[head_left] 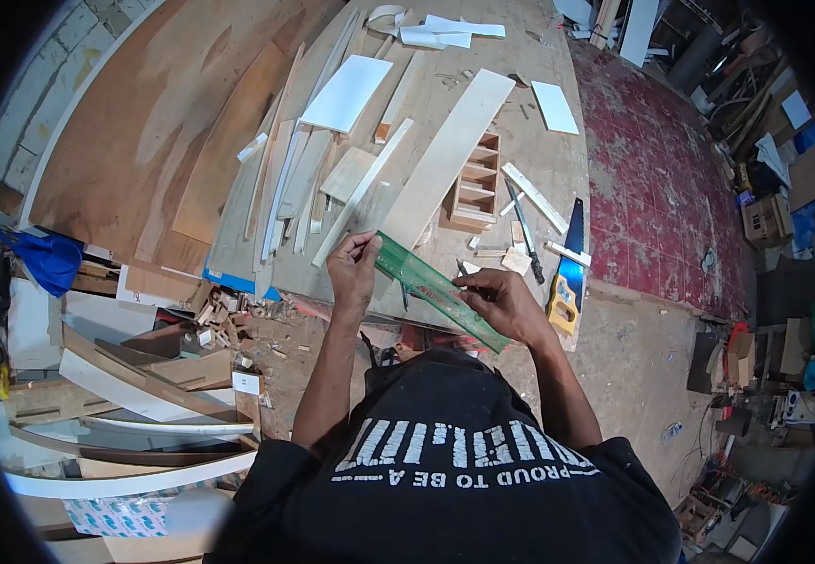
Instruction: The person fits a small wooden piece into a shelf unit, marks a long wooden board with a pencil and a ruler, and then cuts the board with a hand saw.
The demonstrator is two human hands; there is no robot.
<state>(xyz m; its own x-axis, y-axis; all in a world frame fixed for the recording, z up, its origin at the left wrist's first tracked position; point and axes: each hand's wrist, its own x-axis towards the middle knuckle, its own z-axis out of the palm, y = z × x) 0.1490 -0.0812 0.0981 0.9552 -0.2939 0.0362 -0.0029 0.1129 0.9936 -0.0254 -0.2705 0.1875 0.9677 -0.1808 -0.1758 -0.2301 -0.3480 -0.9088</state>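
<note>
A translucent green ruler (426,284) slants across the front edge of the workbench, before my chest. My left hand (356,268) is closed on its upper left end, thumb and fingers pinching the corner. At the right part of the ruler, my right hand (506,303) is closed with its fingertips on the edge. A small dark tip shows by those fingers; I cannot make out what it belongs to. Just beyond the ruler lies a long pale board (450,155), and beside that a small wooden box with compartments (476,183).
A handsaw with a yellow handle (565,305) lies at the bench's right edge. Wood strips and a white panel (346,92) cover the left side of the workbench (530,56). Curved wooden pieces (134,385) are stacked at lower left. Offcuts litter the floor.
</note>
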